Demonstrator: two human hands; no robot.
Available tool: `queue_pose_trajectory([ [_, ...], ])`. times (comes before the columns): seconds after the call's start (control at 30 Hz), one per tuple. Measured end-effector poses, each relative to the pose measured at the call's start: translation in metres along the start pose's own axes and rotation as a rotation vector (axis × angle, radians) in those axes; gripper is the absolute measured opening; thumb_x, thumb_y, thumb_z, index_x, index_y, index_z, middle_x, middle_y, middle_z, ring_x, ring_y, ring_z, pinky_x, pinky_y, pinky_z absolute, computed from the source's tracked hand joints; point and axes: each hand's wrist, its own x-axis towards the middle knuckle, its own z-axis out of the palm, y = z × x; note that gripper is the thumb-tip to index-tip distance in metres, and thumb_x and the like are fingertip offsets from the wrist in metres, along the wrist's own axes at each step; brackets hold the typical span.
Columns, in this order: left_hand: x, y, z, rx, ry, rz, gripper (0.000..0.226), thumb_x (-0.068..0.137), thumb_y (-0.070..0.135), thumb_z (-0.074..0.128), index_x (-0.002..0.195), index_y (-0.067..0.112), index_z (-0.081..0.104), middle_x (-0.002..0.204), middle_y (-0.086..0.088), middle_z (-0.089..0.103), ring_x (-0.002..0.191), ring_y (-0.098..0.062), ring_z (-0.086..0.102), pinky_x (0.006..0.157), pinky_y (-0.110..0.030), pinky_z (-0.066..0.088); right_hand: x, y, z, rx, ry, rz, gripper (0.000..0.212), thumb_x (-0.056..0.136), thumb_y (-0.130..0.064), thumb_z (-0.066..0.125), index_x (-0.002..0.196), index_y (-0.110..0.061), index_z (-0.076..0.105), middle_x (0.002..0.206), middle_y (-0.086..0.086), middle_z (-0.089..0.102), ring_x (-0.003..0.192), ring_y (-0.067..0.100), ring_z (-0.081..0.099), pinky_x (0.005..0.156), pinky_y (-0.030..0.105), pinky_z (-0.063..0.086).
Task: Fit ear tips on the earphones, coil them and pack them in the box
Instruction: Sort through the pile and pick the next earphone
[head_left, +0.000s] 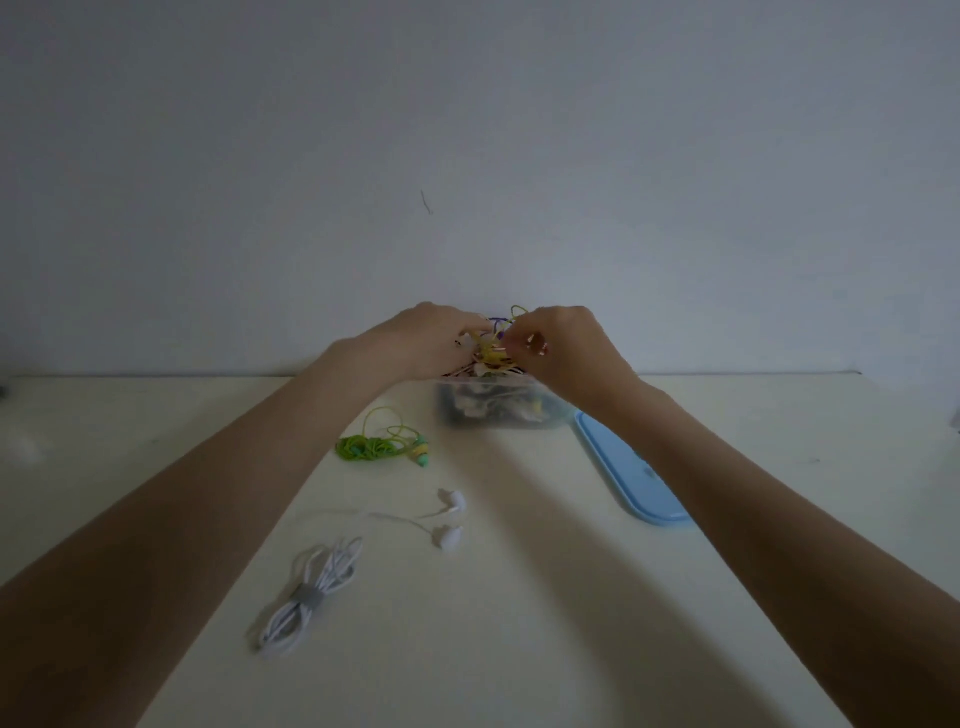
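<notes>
Forearms fill the near corners, reaching from five and seven o'clock toward the middle of the cream table (519, 623). Next in size is the blue lid (631, 475), lying flat at three o'clock, just beside the clear box (498, 410) that stands near the wall at twelve. Above the box, both hands meet over a heap of coloured earphone cables (491, 356) piled past its rim. Left hand (426, 338) has its fingers curled into the heap and seems to hold it, though its fingertips are hidden. Right hand (563, 345) pinches a yellow strand with thumb and forefinger, a loop rising behind it.

Nearer, at seven o'clock, white earphones (311, 597) lie with the cable bundled under a grey strap and the two buds trailing loose toward the centre. Green earphones (382, 447), loosely coiled, sit at ten o'clock beside the box.

All of this looks light, limp and springy, so coils would likely loosen if let go. Thin cable could snag in the heap; I would take a set by the hard bud or the bundled middle, and not tug a single strand.
</notes>
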Motion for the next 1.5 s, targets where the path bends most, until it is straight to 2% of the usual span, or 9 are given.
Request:
queue_pose_trajectory([
  [0.2, -0.018, 0.007, -0.004, -0.030, 0.050, -0.050, 0.032, 0.093, 0.016, 0.047, 0.121, 0.021, 0.062, 0.126, -0.008, 0.058, 0.098, -0.019, 0.054, 0.079, -0.021, 0.034, -0.049, -0.047, 0.019, 0.130, -0.620, -0.067, 0.026, 0.085, -0.019, 0.065, 0.109, -0.013, 0.068, 0.110, 0.004, 0.066, 0.087, 0.013, 0.059, 0.075, 0.019, 0.039],
  [0.3, -0.031, 0.012, -0.008, -0.030, 0.195, -0.083, 0.029, 0.092, 0.016, 0.047, 0.117, 0.018, 0.063, 0.122, -0.010, 0.061, 0.105, -0.027, 0.057, 0.083, -0.027, 0.039, -0.069, -0.052, 0.033, 0.164, -0.739, 0.000, 0.035, 0.079, -0.031, 0.071, 0.113, -0.023, 0.065, 0.114, -0.002, 0.056, 0.095, 0.012, 0.051, 0.085, 0.023, 0.039],
  [0.43, -0.053, 0.026, -0.007, -0.106, 0.079, 0.018, 0.027, 0.091, 0.012, 0.049, 0.112, 0.015, 0.066, 0.106, -0.004, 0.063, 0.093, -0.016, 0.057, 0.076, -0.018, 0.037, -0.079, -0.051, 0.038, 0.120, -0.540, -0.042, 0.020, 0.080, -0.014, 0.064, 0.099, -0.012, 0.070, 0.101, 0.005, 0.062, 0.082, 0.010, 0.049, 0.075, 0.021, 0.040],
  [0.7, -0.058, 0.061, 0.041, -0.227, -0.154, 0.105, 0.027, 0.089, 0.011, 0.050, 0.110, 0.014, 0.067, 0.089, -0.005, 0.068, 0.088, -0.016, 0.061, 0.085, -0.030, 0.049, -0.089, -0.001, -0.011, -0.001, -0.489, 0.113, 0.015, 0.079, -0.013, 0.068, 0.094, -0.012, 0.072, 0.090, 0.002, 0.065, 0.079, 0.014, 0.057, 0.069, 0.021, 0.040],
  [0.83, -0.051, 0.082, 0.065, -0.232, -0.169, 0.131, 0.026, 0.088, 0.012, 0.053, 0.110, 0.012, 0.066, 0.100, -0.008, 0.068, 0.090, -0.019, 0.061, 0.077, -0.023, 0.043, -0.098, 0.021, -0.025, 0.044, -0.499, 0.194, 0.022, 0.076, -0.019, 0.074, 0.098, -0.015, 0.072, 0.093, 0.000, 0.065, 0.080, 0.011, 0.057, 0.064, 0.017, 0.036],
  [1.0, -0.047, 0.086, 0.083, -0.340, -0.154, 0.055, 0.028, 0.085, 0.014, 0.060, 0.113, 0.012, 0.063, 0.102, -0.004, 0.066, 0.084, -0.008, 0.056, 0.071, -0.013, 0.043, -0.095, 0.054, -0.056, 0.087, -0.229, 0.361, 0.013, 0.079, -0.001, 0.062, 0.084, -0.007, 0.073, 0.068, -0.001, 0.065, 0.053, 0.000, 0.055, 0.067, 0.027, 0.049],
  [1.1, -0.048, 0.089, 0.091, -0.350, -0.108, 0.053, 0.023, 0.081, 0.014, 0.067, 0.104, 0.010, 0.066, 0.087, 0.003, 0.061, 0.077, -0.006, 0.054, 0.059, -0.002, 0.036, -0.102, 0.064, -0.058, -0.030, -0.261, 0.410, 0.014, 0.077, 0.001, 0.056, 0.078, 0.000, 0.070, 0.064, 0.003, 0.060, 0.061, 0.015, 0.053, 0.067, 0.028, 0.048],
  [1.27, -0.046, 0.086, 0.081, -0.332, -0.022, 0.021, 0.013, 0.086, 0.018, 0.062, 0.095, 0.011, 0.069, 0.087, 0.001, 0.066, 0.079, -0.008, 0.057, 0.072, -0.018, 0.044, -0.114, 0.067, -0.043, -0.044, -0.297, 0.414, 0.016, 0.083, -0.011, 0.064, 0.097, -0.011, 0.072, 0.086, 0.003, 0.062, 0.086, 0.019, 0.059, 0.073, 0.019, 0.040],
  [1.5, -0.065, 0.069, 0.070, -0.283, -0.274, -0.012, 0.010, 0.078, 0.025, 0.069, 0.086, 0.018, 0.071, 0.082, 0.006, 0.069, 0.066, -0.003, 0.058, 0.070, -0.019, 0.045, -0.111, 0.064, -0.030, -0.010, -0.139, 0.384, 0.012, 0.081, -0.004, 0.059, 0.083, -0.001, 0.071, 0.087, 0.010, 0.069, 0.086, 0.024, 0.060, 0.072, 0.027, 0.044],
])
